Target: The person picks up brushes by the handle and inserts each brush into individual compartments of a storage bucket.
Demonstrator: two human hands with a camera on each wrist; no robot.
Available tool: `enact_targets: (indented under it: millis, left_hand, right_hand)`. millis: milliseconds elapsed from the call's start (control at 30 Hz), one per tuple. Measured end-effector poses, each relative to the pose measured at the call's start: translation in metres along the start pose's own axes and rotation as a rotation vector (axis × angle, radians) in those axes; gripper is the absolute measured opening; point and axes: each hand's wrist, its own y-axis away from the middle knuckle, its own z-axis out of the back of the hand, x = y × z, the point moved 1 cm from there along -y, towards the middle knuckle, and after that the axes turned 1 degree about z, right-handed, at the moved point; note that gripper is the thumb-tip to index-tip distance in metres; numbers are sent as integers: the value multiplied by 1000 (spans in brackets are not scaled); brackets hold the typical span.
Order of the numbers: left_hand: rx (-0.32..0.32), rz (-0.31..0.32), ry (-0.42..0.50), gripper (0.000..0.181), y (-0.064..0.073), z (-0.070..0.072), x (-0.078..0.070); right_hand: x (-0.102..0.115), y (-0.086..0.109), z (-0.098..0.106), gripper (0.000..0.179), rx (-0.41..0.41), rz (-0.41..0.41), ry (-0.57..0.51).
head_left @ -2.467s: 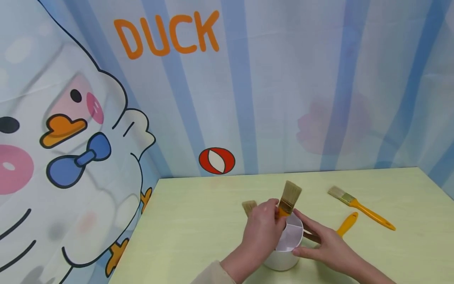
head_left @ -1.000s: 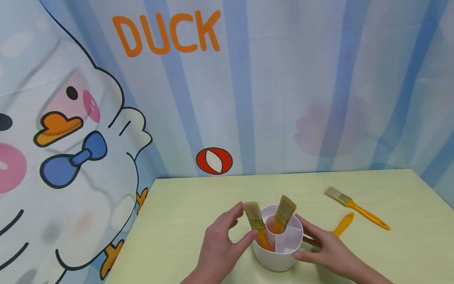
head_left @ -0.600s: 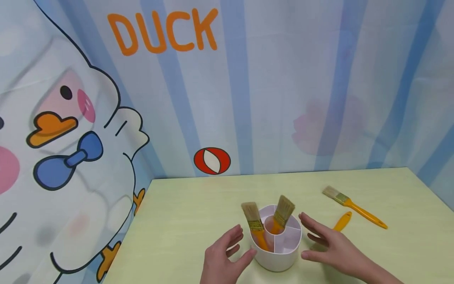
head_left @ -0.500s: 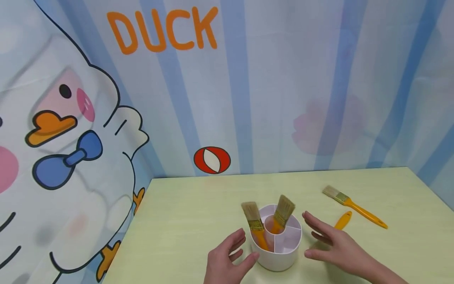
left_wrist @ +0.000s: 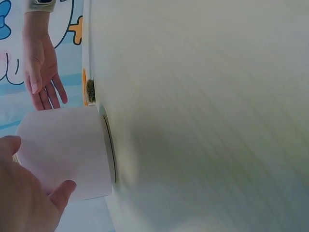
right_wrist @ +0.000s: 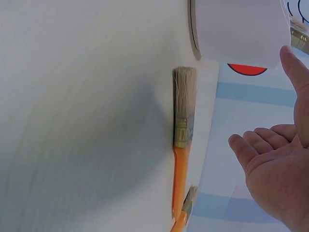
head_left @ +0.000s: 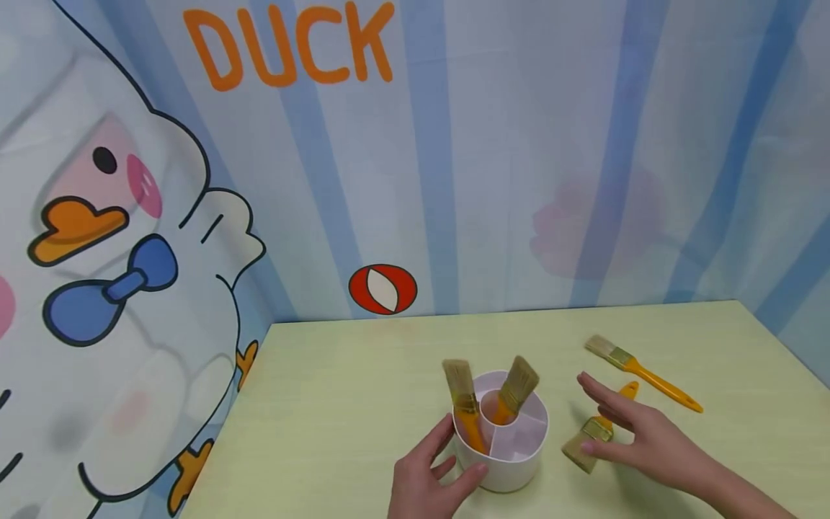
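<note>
A round white divided organizer [head_left: 512,468] stands on the table. One yellow-handled paintbrush [head_left: 463,404] leans in its left compartment, bristles up. A second paintbrush [head_left: 516,386] stands bristles up in the central cup. My left hand [head_left: 431,476] is at the organizer's left side, index finger at the rim and thumb in front, fingers relaxed. In the left wrist view the thumb lies over the organizer's wall [left_wrist: 70,145]. My right hand [head_left: 648,440] hovers, fingers spread, over a third paintbrush [head_left: 590,436] lying flat, partly hidden. The right wrist view shows this right hand [right_wrist: 277,169] apart from the brush.
Another yellow-handled paintbrush [head_left: 642,371] lies farther back on the right of the pale table [head_left: 350,404]. Behind the table's back edge hangs a blue striped cloth [head_left: 486,180] with a printed duck at left.
A brush was let go in the central cup. My right hand has left the organizer and moved right over the lying brush. My left hand let go, drew back, then came to the organizer's side.
</note>
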Motion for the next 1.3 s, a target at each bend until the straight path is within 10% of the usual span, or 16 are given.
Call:
enact_targets:
  millis: [933,1300]
  left_hand:
    - [282,-177,-52,85,-40,21,18]
    - [286,-158,-24,87,-40,23,15]
  right_hand:
    - [-30,10,20,86,83,22,278]
    - [-47,0,28,72,95,323,567]
